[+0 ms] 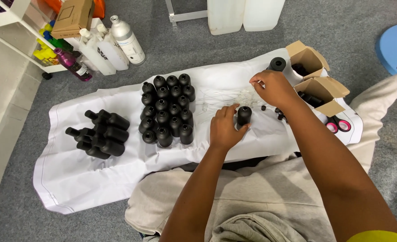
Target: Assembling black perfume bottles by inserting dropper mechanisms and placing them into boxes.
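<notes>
My left hand (224, 129) grips a small black bottle (244, 114) that stands upright on the white sheet (82, 175). My right hand (272, 87) hovers over a loose heap of thin clear tubes (227, 96), with fingertips pinched on one of them. To the left of my hands stands a block of several upright black bottles (168, 110). Further left, several black bottles (101, 134) lie stacked on their sides. A few small black caps (279, 112) lie by my right wrist.
Two open cardboard boxes (317, 76) with black parts sit at the right, beside pink-handled scissors (338, 124) and a black tape roll (277, 64). White and coloured bottles (102, 47) stand at a shelf on the upper left. Large white canisters (243, 14) stand behind. A blue round object (395, 45) lies far right.
</notes>
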